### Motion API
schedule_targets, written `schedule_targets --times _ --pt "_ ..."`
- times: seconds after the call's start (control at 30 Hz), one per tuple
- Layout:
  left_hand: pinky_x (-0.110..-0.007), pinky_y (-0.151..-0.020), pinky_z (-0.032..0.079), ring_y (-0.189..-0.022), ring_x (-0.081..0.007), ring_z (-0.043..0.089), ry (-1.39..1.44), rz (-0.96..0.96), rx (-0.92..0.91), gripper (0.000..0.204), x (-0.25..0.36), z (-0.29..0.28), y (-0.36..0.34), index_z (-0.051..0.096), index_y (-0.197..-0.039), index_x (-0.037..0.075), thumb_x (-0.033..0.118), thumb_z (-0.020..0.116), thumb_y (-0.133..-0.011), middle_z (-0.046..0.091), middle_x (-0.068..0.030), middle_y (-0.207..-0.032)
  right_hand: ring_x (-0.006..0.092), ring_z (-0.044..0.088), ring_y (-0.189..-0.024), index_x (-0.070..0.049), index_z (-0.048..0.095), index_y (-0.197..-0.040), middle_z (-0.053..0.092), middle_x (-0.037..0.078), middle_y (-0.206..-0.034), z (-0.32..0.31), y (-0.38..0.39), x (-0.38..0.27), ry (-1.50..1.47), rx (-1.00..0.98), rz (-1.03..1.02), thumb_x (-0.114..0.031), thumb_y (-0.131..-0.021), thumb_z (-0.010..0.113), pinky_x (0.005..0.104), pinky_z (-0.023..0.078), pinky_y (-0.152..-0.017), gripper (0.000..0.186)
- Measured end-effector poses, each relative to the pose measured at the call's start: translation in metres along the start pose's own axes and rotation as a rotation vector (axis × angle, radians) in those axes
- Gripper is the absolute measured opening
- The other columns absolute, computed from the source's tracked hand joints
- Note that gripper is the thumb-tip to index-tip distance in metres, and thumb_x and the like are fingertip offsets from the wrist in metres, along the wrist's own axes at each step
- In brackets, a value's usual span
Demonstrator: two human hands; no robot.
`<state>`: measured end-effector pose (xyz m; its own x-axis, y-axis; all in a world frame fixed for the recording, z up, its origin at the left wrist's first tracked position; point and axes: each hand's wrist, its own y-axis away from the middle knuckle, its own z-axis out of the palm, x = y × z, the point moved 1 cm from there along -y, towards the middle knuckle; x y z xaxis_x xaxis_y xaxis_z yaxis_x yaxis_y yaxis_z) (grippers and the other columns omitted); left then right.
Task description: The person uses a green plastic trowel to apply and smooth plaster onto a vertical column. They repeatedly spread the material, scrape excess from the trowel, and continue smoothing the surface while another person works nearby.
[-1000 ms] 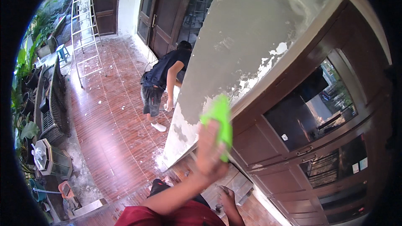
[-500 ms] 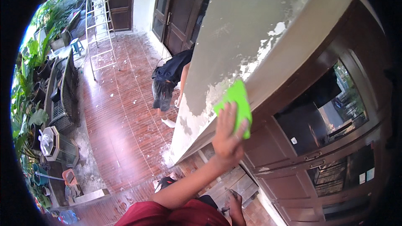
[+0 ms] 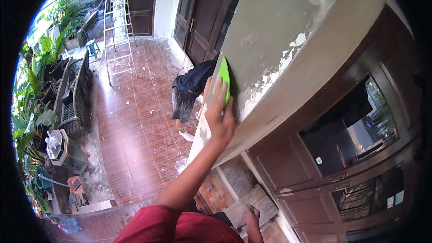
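Against grey pillar [image 3: 288, 31]: my left hand [image 3: 219, 119] grips one green scraper [image 3: 224, 80], fingers wrapped round its lower edge, blade flat on pillar's left corner. Below pillar: my right hand [image 3: 252, 214] rests on wooden boards [image 3: 249, 202], fingers curled; grip cannot be told. Beyond pillar: one person [image 3: 191, 92] bent over tiled floor [image 3: 135, 121]. Further off: one ladder [image 3: 118, 22], two dark doors [image 3: 202, 13].

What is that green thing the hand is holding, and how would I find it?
Find the big grey pillar with peeling white patches. Against its left edge, the left hand presses a flat green scraper. It is the only bright lime-green thing there.
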<state>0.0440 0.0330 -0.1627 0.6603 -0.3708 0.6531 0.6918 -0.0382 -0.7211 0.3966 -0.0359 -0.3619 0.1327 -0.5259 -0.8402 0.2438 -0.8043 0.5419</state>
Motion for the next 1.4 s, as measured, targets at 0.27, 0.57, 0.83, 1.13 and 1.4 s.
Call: schedule_targets --times 0.27,0.57,0.83,1.13,1.4 --pt "-0.046 -0.111 0.031 -0.134 -0.0419 0.04 0.181 0.097 -0.203 0.052 0.075 -0.012 0.087 0.054 -0.13 0.0 -0.013 0.055 -0.08 0.042 -0.0302 -0.141 0.0078 0.04 -0.043 -0.01 0.053 -0.078 0.042 -0.004 -0.059 0.008 0.008 0.001 0.034 0.014 0.03 -0.019 -0.089 0.065 0.0252 0.031 -0.038 0.019" --pt "-0.039 -0.101 0.042 -0.115 -0.0213 0.056 0.923 -0.829 0.185 0.037 0.106 -0.089 0.029 0.048 -0.131 0.005 0.023 0.048 -0.099 0.057 -0.009 -0.124 0.0056 0.039 -0.047 -0.009 0.057 -0.081 0.045 -0.005 -0.064 0.011 0.001 -0.014 -0.012 0.007 -0.016 -0.021 -0.088 0.065 0.0235 0.031 -0.041 0.016" --pt "-0.038 -0.104 0.039 -0.116 -0.0212 0.055 0.919 -0.835 0.291 0.04 0.112 -0.102 0.004 0.05 -0.129 0.002 0.023 0.049 -0.096 0.059 -0.0088 -0.124 0.006 0.036 -0.046 -0.009 0.057 -0.08 0.042 -0.005 -0.063 0.005 0.011 0.002 -0.017 0.073 0.015 -0.021 -0.089 0.063 0.0244 0.029 -0.04 0.016" --pt "-0.031 -0.096 0.042 -0.11 -0.0176 0.057 0.481 -0.151 0.184 0.034 0.122 -0.049 -0.063 0.051 -0.13 -0.004 0.008 0.05 -0.098 0.06 -0.0114 -0.121 0.0081 0.041 -0.042 -0.01 0.059 -0.076 0.046 -0.004 -0.056 -0.007 0.003 0.024 0.025 0.091 -0.208 -0.028 -0.089 0.065 0.0262 0.031 -0.037 0.023" --pt "-0.031 -0.096 0.044 -0.112 -0.0208 0.06 0.108 0.298 0.163 0.037 0.127 0.034 -0.17 0.054 -0.13 -0.002 -0.005 0.048 -0.093 0.062 -0.0198 -0.122 0.0081 0.041 -0.042 -0.009 0.06 -0.076 0.046 -0.003 -0.056 -0.017 0.001 0.011 -0.016 0.107 -0.235 -0.028 -0.09 0.064 0.0255 0.031 -0.037 0.024"
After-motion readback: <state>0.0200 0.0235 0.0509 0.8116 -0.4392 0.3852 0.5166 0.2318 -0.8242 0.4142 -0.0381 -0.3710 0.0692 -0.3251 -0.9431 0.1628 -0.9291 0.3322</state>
